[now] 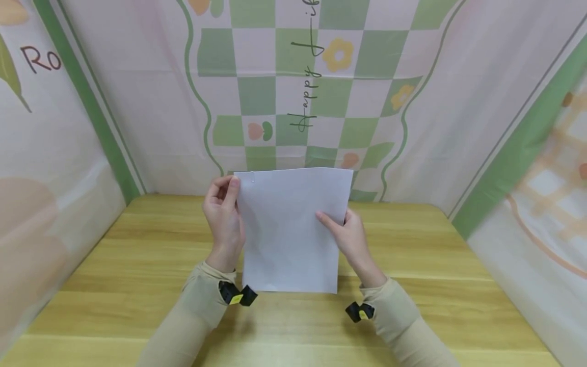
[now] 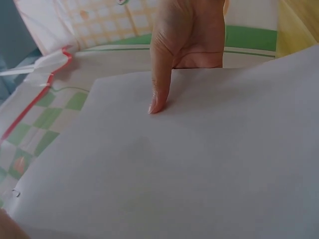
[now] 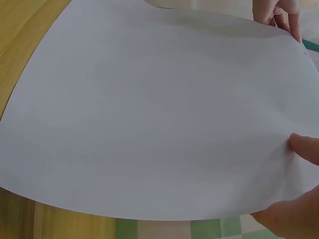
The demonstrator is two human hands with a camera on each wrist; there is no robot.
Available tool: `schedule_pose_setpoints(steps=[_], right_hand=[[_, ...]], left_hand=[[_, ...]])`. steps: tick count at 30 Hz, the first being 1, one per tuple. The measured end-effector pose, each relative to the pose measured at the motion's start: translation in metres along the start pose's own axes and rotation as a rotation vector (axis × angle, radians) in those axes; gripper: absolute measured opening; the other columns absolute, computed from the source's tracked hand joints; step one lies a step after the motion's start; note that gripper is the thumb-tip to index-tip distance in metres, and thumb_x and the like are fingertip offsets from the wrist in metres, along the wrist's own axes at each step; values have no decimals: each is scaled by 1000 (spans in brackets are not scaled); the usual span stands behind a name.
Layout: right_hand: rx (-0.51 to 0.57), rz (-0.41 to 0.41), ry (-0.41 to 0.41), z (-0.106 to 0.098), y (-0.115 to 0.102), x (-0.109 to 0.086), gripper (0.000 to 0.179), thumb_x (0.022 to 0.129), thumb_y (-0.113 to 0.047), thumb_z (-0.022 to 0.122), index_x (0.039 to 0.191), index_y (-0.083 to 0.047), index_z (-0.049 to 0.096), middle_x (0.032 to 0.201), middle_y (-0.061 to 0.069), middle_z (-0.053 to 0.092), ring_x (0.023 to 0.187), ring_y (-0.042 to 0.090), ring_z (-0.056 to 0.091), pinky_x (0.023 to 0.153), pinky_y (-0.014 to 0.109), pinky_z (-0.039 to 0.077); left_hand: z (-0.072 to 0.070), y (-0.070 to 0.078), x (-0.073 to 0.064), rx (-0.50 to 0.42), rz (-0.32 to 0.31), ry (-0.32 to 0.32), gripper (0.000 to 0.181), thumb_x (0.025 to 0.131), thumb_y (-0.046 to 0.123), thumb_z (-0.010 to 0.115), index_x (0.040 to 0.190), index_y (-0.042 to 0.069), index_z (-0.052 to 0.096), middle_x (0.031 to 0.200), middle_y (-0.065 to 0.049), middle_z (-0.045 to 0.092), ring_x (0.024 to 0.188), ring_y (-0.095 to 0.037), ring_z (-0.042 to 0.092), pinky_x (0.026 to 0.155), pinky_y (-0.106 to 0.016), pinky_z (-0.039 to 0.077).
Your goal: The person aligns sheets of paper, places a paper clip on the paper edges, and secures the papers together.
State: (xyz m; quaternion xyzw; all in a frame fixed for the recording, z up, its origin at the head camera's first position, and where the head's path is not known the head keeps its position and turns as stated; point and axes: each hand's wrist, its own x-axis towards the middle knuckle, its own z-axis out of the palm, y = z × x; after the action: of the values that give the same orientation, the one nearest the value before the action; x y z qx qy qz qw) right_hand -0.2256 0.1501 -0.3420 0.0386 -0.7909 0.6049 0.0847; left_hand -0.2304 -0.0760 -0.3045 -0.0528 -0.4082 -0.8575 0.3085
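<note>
A blank white sheet of paper is held up over the table, facing the head camera; whether it is one sheet or several I cannot tell. My left hand pinches its upper left corner between thumb and fingers. Close to that corner a small paper clip sits on the top edge, and it shows faintly in the left wrist view as a clip end. At the right edge my right hand grips the paper, thumb flat on the front and the other fingers hidden behind.
Below the paper lies a wooden table. A printed cloth with green checks and flowers hangs behind it, and more patterned cloth stands along both sides. Each sleeve carries a small black wrist camera.
</note>
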Motion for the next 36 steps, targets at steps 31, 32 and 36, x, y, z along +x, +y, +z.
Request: schedule_pose_setpoints(steps=[31,32,36], right_hand=[[-5,48,7,-4,7,10,52,88,-34,67,124,0,53,122,18,61,106,28,61,88,37,51],[-8,48,6,-5,7,10,52,88,-35,67,124,0,53,122,18,61,106,28,61,88,37,51],[-8,46,9,-6,8,11,52,88,-34,67,124,0,53,122,18,61,105,26,61,87,35,51]], left_hand=[[-44,-33,-6,589,-239,-213,19,89,8,64,105,-3,63,101,-11,62,89,-14,58,78,-20,49],[-45,-34,-6,598,-246,-219,19,89,8,64,105,-3,63,101,-12,62,90,-15,58,78,-20,49],[-49,-36,-9,642,-281,-240,20,90,9,64,106,-2,63,103,-13,62,92,-16,58,80,-20,48]])
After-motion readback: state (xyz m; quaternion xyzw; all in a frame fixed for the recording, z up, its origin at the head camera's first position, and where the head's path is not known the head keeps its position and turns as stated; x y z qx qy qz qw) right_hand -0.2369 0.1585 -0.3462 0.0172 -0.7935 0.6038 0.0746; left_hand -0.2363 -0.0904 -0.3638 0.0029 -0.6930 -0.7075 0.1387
